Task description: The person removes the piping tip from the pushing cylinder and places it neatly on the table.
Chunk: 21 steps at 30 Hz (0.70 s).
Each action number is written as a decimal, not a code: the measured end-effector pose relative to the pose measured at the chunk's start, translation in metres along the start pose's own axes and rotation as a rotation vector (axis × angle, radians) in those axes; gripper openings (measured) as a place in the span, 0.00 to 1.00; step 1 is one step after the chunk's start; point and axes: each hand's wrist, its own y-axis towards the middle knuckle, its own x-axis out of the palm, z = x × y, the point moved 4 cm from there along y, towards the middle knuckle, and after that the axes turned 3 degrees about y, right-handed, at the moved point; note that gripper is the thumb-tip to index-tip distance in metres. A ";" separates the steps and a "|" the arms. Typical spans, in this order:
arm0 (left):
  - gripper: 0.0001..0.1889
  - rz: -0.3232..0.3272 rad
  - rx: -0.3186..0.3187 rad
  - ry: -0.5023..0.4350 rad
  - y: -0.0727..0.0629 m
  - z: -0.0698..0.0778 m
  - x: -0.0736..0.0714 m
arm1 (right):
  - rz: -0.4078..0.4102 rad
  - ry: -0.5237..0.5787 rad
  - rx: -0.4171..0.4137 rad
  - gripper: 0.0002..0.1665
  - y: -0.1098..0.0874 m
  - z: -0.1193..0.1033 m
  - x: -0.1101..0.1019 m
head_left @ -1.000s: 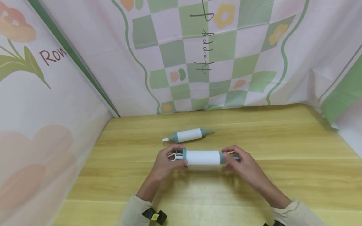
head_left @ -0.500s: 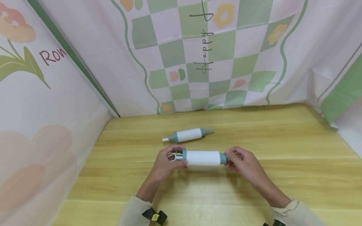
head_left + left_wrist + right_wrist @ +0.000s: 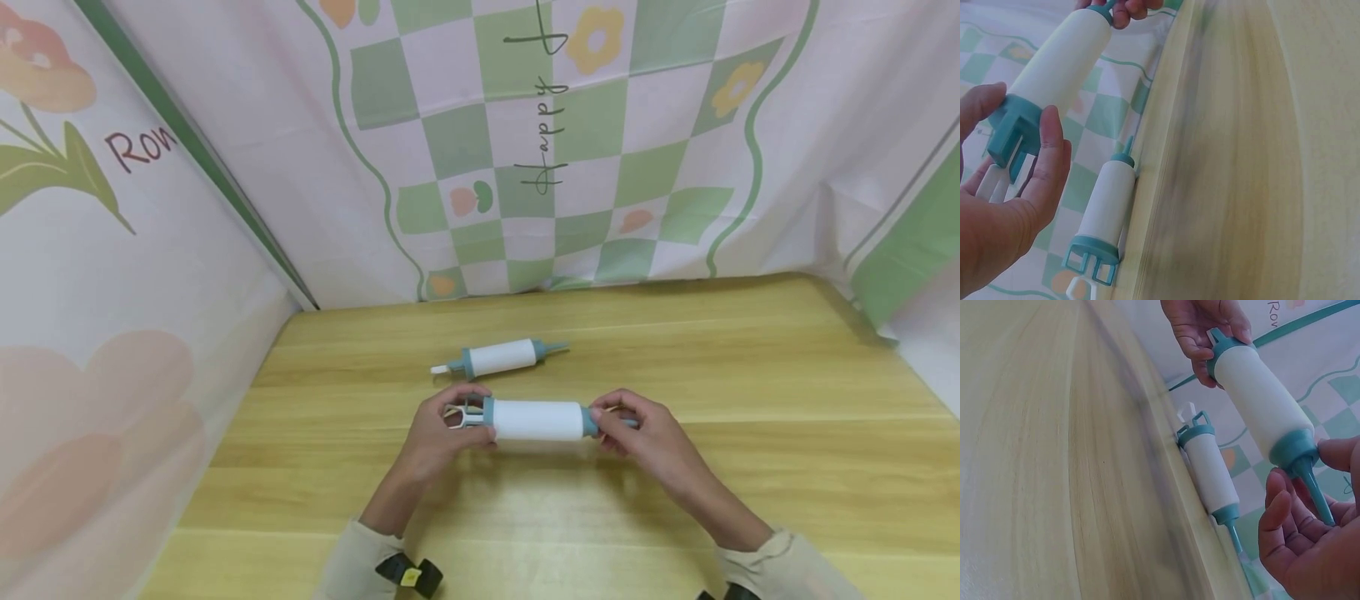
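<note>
Right now I have the larger white tube [image 3: 537, 420] just below the middle of the head view, lying crosswise between two hands, its long axis almost level with the frame's lower edge. What matters most to me is that line: left grip, tube and right grip fall nearly straight, with neither hand clearly nearer. The left hand [image 3: 435, 432] curls round the teal collar [image 3: 489, 408], thumb on the near side, fingers on the far side, with the white plunger handle [image 3: 992, 182] inside its curve. At the opposite end, the right hand [image 3: 645, 427] pinches the teal front cap [image 3: 1293, 450] between thumb and fingers; the slim nozzle [image 3: 1317, 494] points back over its palm. I judge the tube to be held above the wooden table [image 3: 540, 537]. Farther up the frame, the smaller tube [image 3: 502, 358] lies slightly aslant, nearer the left hand. Beyond, a checked cloth [image 3: 453, 79] fills the upper frame.
</note>
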 end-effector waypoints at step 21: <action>0.27 0.002 -0.004 -0.019 -0.001 -0.001 -0.001 | -0.038 0.037 -0.123 0.22 -0.001 0.002 -0.001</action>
